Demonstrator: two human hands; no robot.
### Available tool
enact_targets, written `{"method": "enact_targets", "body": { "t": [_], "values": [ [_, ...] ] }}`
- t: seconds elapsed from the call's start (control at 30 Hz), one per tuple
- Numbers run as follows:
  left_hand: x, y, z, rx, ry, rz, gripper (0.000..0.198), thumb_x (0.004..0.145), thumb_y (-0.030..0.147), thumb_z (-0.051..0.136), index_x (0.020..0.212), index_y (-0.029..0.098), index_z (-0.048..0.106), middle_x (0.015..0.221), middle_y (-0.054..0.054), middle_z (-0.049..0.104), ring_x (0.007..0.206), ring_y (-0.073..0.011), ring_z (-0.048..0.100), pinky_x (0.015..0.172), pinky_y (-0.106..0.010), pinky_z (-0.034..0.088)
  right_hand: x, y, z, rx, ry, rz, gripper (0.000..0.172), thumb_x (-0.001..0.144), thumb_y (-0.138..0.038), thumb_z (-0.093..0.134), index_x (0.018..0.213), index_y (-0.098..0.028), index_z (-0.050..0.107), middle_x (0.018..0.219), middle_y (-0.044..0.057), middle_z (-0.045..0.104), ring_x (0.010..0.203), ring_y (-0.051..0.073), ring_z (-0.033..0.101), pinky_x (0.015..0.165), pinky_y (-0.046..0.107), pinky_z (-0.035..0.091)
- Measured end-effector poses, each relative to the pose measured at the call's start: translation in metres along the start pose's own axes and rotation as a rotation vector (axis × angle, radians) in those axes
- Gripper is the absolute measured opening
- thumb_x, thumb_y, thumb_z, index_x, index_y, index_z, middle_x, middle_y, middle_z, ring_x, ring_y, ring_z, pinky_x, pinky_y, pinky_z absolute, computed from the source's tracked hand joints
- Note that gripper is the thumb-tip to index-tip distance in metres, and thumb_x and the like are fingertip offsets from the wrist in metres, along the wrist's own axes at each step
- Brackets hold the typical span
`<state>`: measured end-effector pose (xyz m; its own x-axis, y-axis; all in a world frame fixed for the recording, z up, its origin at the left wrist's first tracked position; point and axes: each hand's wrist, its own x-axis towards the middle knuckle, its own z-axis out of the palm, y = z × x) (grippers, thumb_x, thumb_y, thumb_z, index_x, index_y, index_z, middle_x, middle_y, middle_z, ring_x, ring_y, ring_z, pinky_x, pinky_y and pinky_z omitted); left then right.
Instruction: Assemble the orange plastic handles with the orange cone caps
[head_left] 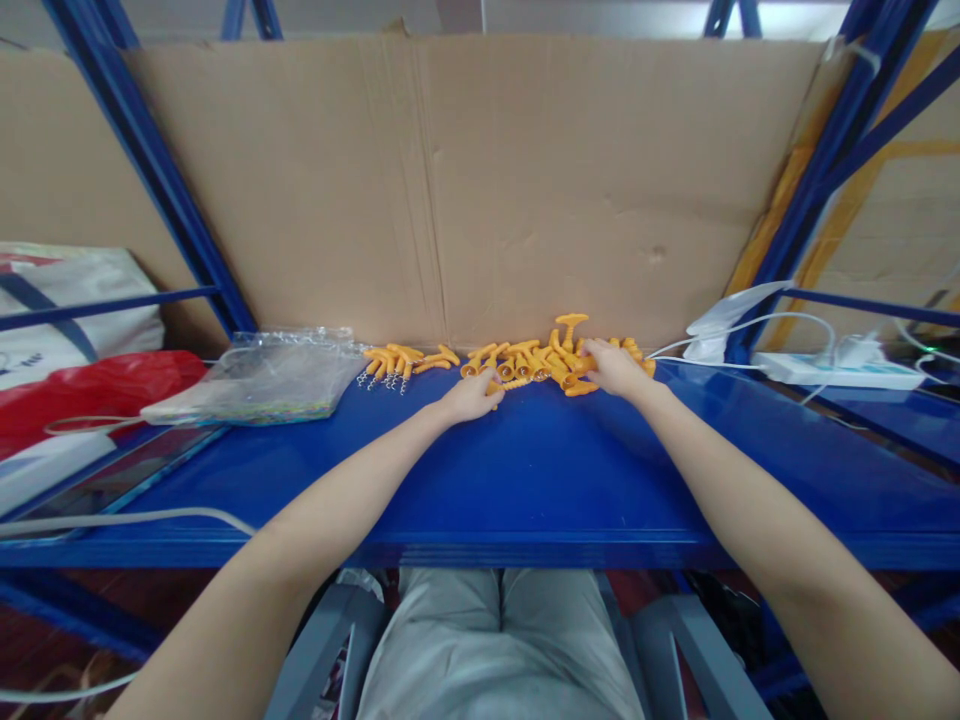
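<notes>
My left hand (472, 396) is closed on a yellow corkscrew (514, 384), whose shaft points right over the blue shelf. My right hand (611, 366) reaches into the right part of a pile of yellow plastic pieces (559, 360), its fingers bent round something I cannot make out. Several yellow handles with metal spirals (388, 364) lie in a group left of my left hand. Between that group and the hand rest a few more yellow handles (439, 359).
Clear plastic bags (270, 380) lie stacked on the left of the blue shelf (525, 480), beside a red bag (150, 378). A white power strip (840, 370) with cables sits at the right. Cardboard (525, 190) stands behind, between blue posts.
</notes>
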<state>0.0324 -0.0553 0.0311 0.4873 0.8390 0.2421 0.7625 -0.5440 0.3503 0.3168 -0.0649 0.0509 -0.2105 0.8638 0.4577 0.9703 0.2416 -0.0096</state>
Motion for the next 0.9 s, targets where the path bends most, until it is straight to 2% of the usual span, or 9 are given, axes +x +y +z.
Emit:
{"method": "enact_targets", "body": {
  "t": [0.1, 0.23, 0.37, 0.53, 0.7, 0.9],
  "values": [
    [0.002, -0.002, 0.001, 0.012, 0.005, -0.007, 0.027, 0.090, 0.028, 0.053, 0.113, 0.016, 0.056, 0.078, -0.002, 0.072, 0.073, -0.0196, 0.069, 0.070, -0.029, 0.050, 0.002, -0.011, 0.002, 0.060, 0.004, -0.184, 0.030, 0.078, -0.007, 0.057, 0.106, -0.017, 0.062, 0.115, 0.014, 0.068, 0.107, 0.029, 0.065, 0.091, 0.040, 0.048],
    [0.003, -0.003, 0.002, 0.003, 0.013, -0.002, 0.026, 0.089, 0.028, 0.053, 0.112, 0.016, 0.056, 0.078, -0.003, 0.073, 0.074, -0.0205, 0.069, 0.071, -0.030, 0.051, 0.002, -0.022, 0.004, 0.079, 0.008, -0.246, 0.032, 0.083, -0.010, 0.057, 0.113, -0.017, 0.065, 0.120, 0.015, 0.068, 0.112, 0.030, 0.064, 0.094, 0.046, 0.049],
    [0.003, -0.003, 0.003, -0.024, 0.006, -0.002, 0.026, 0.089, 0.027, 0.053, 0.112, 0.016, 0.057, 0.075, -0.002, 0.072, 0.074, -0.0199, 0.069, 0.073, -0.030, 0.052, 0.001, -0.027, 0.007, 0.126, 0.024, -0.278, 0.035, 0.086, -0.011, 0.057, 0.118, -0.018, 0.068, 0.121, 0.013, 0.068, 0.111, 0.029, 0.064, 0.097, 0.048, 0.049],
    [0.000, 0.000, 0.003, 0.026, 0.023, -0.031, 0.030, 0.089, 0.030, 0.053, 0.116, 0.017, 0.058, 0.076, -0.002, 0.072, 0.076, -0.0198, 0.070, 0.076, -0.030, 0.053, -0.002, -0.030, 0.003, 0.128, -0.024, -0.300, 0.038, 0.088, -0.011, 0.055, 0.123, -0.019, 0.069, 0.122, 0.013, 0.067, 0.112, 0.028, 0.064, 0.097, 0.047, 0.048],
    [-0.005, 0.006, 0.002, 0.140, 0.154, -0.110, 0.035, 0.087, 0.033, 0.056, 0.119, 0.020, 0.059, 0.089, -0.005, 0.073, 0.087, -0.0232, 0.070, 0.080, -0.031, 0.053, -0.006, -0.033, -0.005, -0.008, -0.056, -0.245, 0.041, 0.094, -0.020, 0.052, 0.133, -0.021, 0.065, 0.121, 0.015, 0.065, 0.101, 0.028, 0.067, 0.094, 0.045, 0.050],
    [-0.008, 0.014, 0.000, 0.161, 0.252, -0.038, 0.031, 0.087, 0.031, 0.057, 0.116, 0.020, 0.061, 0.092, -0.007, 0.073, 0.088, -0.0247, 0.071, 0.079, -0.032, 0.053, -0.008, -0.045, -0.006, 0.002, -0.040, -0.296, 0.041, 0.096, -0.023, 0.052, 0.135, -0.021, 0.063, 0.118, 0.015, 0.063, 0.095, 0.028, 0.066, 0.090, 0.045, 0.050]
  ]
}}
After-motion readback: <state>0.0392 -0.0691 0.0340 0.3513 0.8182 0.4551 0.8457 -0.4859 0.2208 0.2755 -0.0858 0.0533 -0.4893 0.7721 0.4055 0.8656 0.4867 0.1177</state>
